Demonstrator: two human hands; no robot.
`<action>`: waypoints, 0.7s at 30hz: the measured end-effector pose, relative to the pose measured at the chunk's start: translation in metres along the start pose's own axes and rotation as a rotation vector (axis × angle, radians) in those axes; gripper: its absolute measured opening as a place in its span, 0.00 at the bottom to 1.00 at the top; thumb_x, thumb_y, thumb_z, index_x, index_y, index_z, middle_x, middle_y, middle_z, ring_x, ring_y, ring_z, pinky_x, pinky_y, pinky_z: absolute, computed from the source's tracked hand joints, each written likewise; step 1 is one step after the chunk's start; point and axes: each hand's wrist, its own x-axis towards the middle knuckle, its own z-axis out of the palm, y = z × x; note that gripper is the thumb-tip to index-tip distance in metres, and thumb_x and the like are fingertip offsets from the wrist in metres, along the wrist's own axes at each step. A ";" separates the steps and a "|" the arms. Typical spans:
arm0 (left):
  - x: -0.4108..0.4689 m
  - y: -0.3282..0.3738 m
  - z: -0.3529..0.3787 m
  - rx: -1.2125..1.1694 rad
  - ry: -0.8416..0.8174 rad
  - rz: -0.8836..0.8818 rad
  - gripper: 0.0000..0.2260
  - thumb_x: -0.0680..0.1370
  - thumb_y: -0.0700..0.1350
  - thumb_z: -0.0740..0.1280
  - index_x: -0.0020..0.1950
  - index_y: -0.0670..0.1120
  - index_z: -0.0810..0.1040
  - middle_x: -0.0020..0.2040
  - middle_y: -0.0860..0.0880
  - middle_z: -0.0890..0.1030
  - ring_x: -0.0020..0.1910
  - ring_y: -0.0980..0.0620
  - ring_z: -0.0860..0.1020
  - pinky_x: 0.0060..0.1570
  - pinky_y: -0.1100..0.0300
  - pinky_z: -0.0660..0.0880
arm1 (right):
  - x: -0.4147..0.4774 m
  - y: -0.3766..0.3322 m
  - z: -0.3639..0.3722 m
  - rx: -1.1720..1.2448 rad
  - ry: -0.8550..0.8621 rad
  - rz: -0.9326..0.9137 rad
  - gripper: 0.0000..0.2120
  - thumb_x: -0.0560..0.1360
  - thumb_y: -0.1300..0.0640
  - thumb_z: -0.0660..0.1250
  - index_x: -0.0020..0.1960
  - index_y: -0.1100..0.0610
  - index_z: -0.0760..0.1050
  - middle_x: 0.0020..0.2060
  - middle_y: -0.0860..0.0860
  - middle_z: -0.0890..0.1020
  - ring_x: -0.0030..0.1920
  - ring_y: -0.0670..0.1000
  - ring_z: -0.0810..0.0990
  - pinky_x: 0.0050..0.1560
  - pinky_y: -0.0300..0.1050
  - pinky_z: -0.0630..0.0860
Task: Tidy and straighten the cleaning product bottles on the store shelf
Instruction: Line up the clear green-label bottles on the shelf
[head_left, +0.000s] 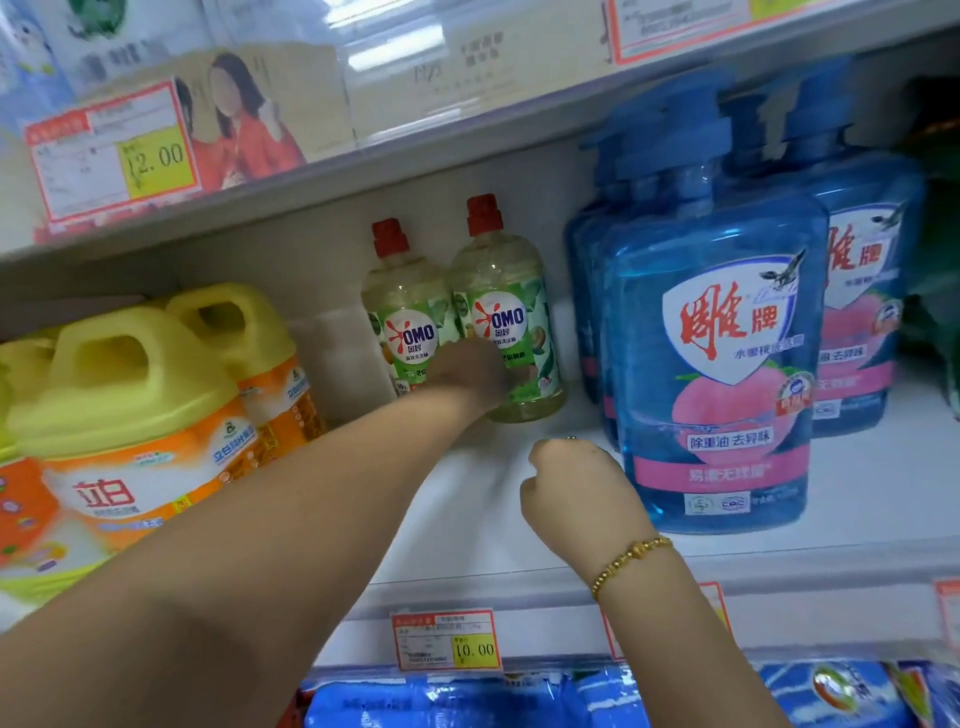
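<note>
- My left grip (470, 374) is stretched deep into the shelf (467, 514) and lies against the lower body of a red-capped bottle (498, 291). The back of the hand hides the fingers, so I cannot tell whether they wrap round it or only press.
- That bottle stands upright right behind the grip, label facing me. It touches or nearly touches its twin bottle (405, 306), which sits just to the grip's left and a little further back.
- My right grip (571, 488) hovers above the bare front of the shelf, well short of the left grip. Its fingers are curled in, with nothing in them that I can see, and the big blue bottles (717, 332) stand just to its right.
- I judge the step to be bringing the red-capped pair forward into the gap, in line with the blue bottles and with the yellow jugs (130, 405) off to the left grip's left.
- To do it well I would hold low, where the grip is now, and slide the base along the shelf rather than lift. The bottle is tall and narrow, so a push high up would likely tip it.
- I would turn the label towards me, then fetch the twin bottle and set it touching alongside.
- The right grip could open to steady the cap as the bottle comes, minding the front blue bottle beside it.
</note>
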 end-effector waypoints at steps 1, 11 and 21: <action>-0.001 0.000 0.003 -0.024 0.003 -0.016 0.27 0.75 0.68 0.59 0.41 0.42 0.74 0.42 0.46 0.77 0.40 0.47 0.77 0.34 0.58 0.69 | 0.000 0.000 0.000 0.008 0.011 -0.003 0.10 0.76 0.62 0.58 0.36 0.58 0.62 0.51 0.59 0.78 0.46 0.56 0.74 0.45 0.42 0.69; -0.106 -0.053 -0.024 -0.419 0.083 0.090 0.12 0.76 0.53 0.68 0.37 0.47 0.76 0.37 0.47 0.80 0.40 0.49 0.79 0.38 0.57 0.74 | -0.016 -0.018 -0.011 0.209 0.293 -0.186 0.16 0.75 0.48 0.65 0.33 0.56 0.72 0.27 0.49 0.75 0.33 0.51 0.74 0.34 0.47 0.68; -0.356 -0.252 -0.042 -0.677 0.158 -0.090 0.17 0.75 0.52 0.71 0.29 0.48 0.72 0.23 0.53 0.72 0.24 0.60 0.69 0.27 0.61 0.65 | -0.121 -0.168 0.054 0.362 -0.264 -0.526 0.07 0.72 0.48 0.67 0.37 0.49 0.75 0.29 0.40 0.78 0.34 0.39 0.74 0.34 0.31 0.66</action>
